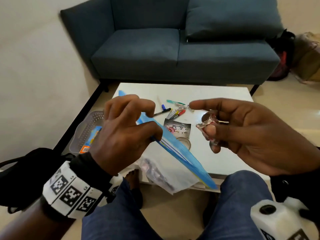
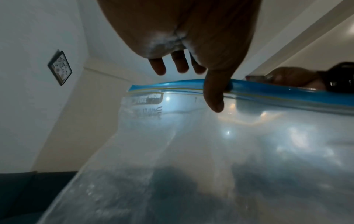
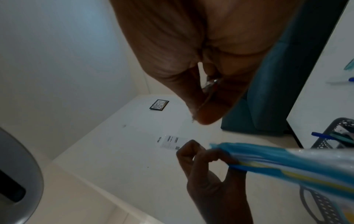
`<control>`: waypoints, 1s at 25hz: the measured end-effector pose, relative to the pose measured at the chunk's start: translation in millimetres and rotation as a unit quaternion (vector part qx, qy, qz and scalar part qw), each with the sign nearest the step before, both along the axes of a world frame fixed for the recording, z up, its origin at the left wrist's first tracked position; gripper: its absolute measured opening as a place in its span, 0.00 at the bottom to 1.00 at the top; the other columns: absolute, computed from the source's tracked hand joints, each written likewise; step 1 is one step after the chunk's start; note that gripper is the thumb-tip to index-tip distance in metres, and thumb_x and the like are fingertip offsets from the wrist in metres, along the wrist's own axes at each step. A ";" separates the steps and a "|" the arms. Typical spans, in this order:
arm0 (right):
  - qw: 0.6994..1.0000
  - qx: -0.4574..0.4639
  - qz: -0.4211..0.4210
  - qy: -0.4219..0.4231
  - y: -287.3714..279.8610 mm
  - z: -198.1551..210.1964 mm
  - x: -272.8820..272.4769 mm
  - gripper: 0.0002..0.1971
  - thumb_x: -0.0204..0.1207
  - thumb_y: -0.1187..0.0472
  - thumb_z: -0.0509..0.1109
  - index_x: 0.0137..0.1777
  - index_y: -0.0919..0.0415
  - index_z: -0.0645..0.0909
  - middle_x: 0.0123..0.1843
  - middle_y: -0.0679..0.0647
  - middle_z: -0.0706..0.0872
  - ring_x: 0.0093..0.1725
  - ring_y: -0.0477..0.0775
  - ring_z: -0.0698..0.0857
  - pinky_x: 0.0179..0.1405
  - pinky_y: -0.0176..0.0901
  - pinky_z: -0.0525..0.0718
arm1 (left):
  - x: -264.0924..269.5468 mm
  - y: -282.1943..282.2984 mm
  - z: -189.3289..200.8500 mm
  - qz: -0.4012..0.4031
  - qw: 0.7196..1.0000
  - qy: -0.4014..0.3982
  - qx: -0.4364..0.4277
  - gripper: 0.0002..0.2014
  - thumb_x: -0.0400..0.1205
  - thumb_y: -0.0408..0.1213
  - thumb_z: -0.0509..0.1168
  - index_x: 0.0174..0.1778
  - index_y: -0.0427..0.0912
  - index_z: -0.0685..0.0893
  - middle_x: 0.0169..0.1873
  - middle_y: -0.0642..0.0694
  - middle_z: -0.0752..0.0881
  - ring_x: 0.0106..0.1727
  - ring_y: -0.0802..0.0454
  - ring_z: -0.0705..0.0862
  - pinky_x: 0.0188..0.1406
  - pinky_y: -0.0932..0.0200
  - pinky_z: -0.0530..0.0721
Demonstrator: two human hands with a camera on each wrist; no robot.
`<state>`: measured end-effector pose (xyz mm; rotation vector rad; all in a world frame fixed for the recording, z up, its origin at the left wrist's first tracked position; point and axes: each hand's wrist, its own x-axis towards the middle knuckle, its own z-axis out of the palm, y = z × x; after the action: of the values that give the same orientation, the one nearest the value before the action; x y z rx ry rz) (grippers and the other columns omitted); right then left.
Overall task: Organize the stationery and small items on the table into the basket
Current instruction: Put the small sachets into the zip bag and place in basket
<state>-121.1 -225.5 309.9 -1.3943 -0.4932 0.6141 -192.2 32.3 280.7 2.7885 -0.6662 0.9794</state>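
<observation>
1. The left hand [image 1: 124, 134] pinches the blue zip edge of a clear zip bag [image 1: 174, 153] between thumb and forefinger, its other fingers [image 2: 160, 68] loosely curled
2. The right hand [image 1: 251, 134] curls its fingers round a small crinkled wrapper [image 1: 207, 123], forefinger extended
3. Pens and markers [image 1: 174, 114] lie on the white tabletop [image 1: 216, 94], near a patterned pouch [image 1: 177, 129]
4. The grey basket [image 1: 86, 129] sits at the tabletop's left edge, holding an orange-and-blue packet [image 1: 90, 141]
</observation>
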 end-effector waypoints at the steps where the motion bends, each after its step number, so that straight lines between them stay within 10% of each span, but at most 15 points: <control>1: 1.000 0.008 -0.001 -0.004 3.7 7.7 -4.4 0.15 0.71 0.69 0.72 0.58 0.59 0.87 0.39 0.54 0.89 0.37 0.55 0.86 0.33 0.42 0.86 | 1.3 -5.1 -3.0 0.006 1.000 -0.024 -0.012 0.07 0.81 0.40 0.72 0.36 0.51 0.88 0.52 0.49 0.80 0.58 0.44 0.77 0.56 0.46 0.69; 7: 0.994 -0.099 0.041 0.018 15.9 12.7 -19.2 0.10 0.75 0.57 0.70 0.49 0.63 0.76 0.50 0.64 0.92 0.51 0.64 0.92 0.52 0.64 0.89 | 13.6 -25.3 -14.2 -0.051 0.998 -0.015 0.017 0.07 0.84 0.37 0.68 0.41 0.47 0.87 0.53 0.51 0.89 0.59 0.48 0.87 0.65 0.44 0.71; 12: 0.960 -0.267 -0.052 -0.074 12.0 -9.4 -15.6 0.06 0.81 0.50 0.69 0.49 0.51 0.79 0.54 0.48 0.91 0.53 0.52 0.91 0.49 0.54 0.92 | 14.5 -24.1 -17.6 -0.094 0.995 0.018 0.017 0.06 0.81 0.33 0.71 0.39 0.45 0.85 0.46 0.47 0.90 0.47 0.47 0.89 0.68 0.42 0.78; 17: 0.961 -0.271 0.022 -0.058 27.1 -19.5 -21.0 0.06 0.82 0.57 0.69 0.50 0.58 0.77 0.40 0.55 0.92 0.38 0.51 0.93 0.38 0.48 0.93 | -5.8 -20.4 -14.8 -0.116 0.980 0.095 0.134 0.10 0.77 0.26 0.68 0.46 0.46 0.85 0.37 0.48 0.87 0.40 0.43 0.84 0.55 0.46 0.73; 22: 0.801 -0.476 0.131 -0.338 41.3 -55.6 -27.9 0.11 0.83 0.50 0.65 0.63 0.42 0.81 0.51 0.42 0.88 0.45 0.45 0.84 0.42 0.33 0.78 | -22.7 -11.6 -17.2 -0.108 0.952 0.190 0.216 0.09 0.76 0.31 0.69 0.48 0.47 0.80 0.33 0.51 0.86 0.39 0.44 0.82 0.45 0.46 0.77; 25: 0.798 -0.444 0.192 -0.361 45.5 -68.5 -32.5 0.14 0.83 0.51 0.65 0.66 0.43 0.82 0.56 0.44 0.89 0.49 0.46 0.85 0.47 0.36 0.77 | -34.6 -5.3 -28.6 -0.094 0.939 0.240 0.229 0.06 0.81 0.38 0.56 0.50 0.49 0.77 0.33 0.50 0.87 0.36 0.43 0.84 0.42 0.44 0.83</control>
<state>-153.7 -180.0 241.3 -2.4893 -1.2255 0.6502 -226.8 27.0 252.1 3.0772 -1.1645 0.0877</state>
